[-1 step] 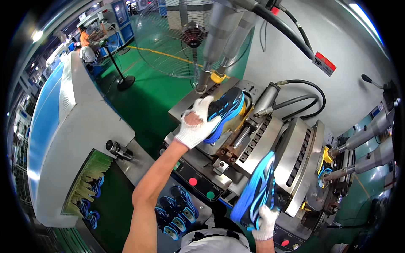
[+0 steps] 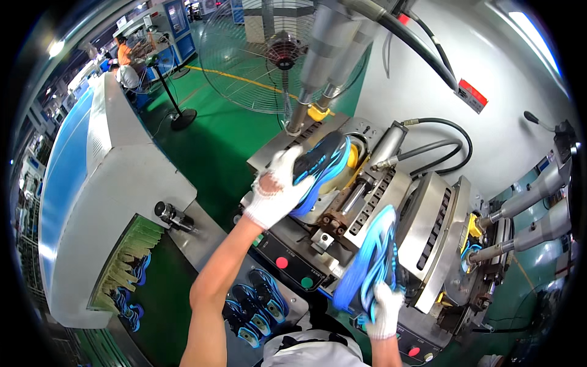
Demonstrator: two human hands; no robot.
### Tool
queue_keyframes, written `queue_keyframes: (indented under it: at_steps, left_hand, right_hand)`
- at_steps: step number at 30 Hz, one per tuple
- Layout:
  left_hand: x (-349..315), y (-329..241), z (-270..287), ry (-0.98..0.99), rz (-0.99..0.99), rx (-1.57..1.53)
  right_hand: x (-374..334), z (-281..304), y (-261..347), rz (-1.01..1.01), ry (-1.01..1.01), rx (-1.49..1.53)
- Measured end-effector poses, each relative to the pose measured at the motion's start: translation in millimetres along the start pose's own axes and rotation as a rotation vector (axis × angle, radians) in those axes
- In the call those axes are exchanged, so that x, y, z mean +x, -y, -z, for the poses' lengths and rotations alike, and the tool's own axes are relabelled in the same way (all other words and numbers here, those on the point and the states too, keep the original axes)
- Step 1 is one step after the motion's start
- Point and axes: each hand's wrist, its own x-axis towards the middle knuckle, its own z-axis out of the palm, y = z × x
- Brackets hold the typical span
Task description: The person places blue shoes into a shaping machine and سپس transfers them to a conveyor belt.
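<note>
My left hand (image 2: 277, 191), in a white knit glove with bare skin showing at its back, grips a black and blue sneaker (image 2: 326, 156) by its near side. That shoe is at the left station of a metal pressing machine (image 2: 373, 208), beside a yellow part. Lower right, my gloved right hand (image 2: 386, 311) holds another sneaker (image 2: 370, 263) by one end. Its blue side and sole edge show, and the far end points up and away from me. Part of each hand's fingers is hidden by its shoe.
Several black and blue sneakers (image 2: 255, 307) lie on a ledge near my left elbow. More shoes (image 2: 127, 309) sit on a green conveyor (image 2: 162, 300) by a fringed opening. Thick metal cylinders (image 2: 318, 61) hang above the left station. A caged fan (image 2: 284, 58) stands beyond.
The shoe in my right hand has tilted and shifted slightly left and up. My left hand and its shoe have moved only a little.
</note>
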Motion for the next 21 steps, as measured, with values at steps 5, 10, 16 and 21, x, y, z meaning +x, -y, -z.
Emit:
queue_keyframes:
  at_steps: [5, 10, 16, 21]
  left_hand:
    - [-154.9, 31.4, 137.4, -0.107, 0.294, 0.088]
    - [-316.9, 46.3, 170.4, -0.104, 0.838, 0.191]
    - [-506.0, 20.0, 167.8, -0.273, 1.468, 0.672]
    - [-560.9, -3.0, 123.3, -0.418, 1.611, 0.58]
  right_hand:
    - [130.5, -174.1, -43.4, -0.195, 0.375, 0.197]
    - [333.8, -205.1, -103.6, -0.04, 0.11, -0.356]
    - [386.2, -235.8, -162.3, 0.455, 0.255, -2.118]
    - [394.3, -228.3, -183.8, 0.56, 0.269, -2.189]
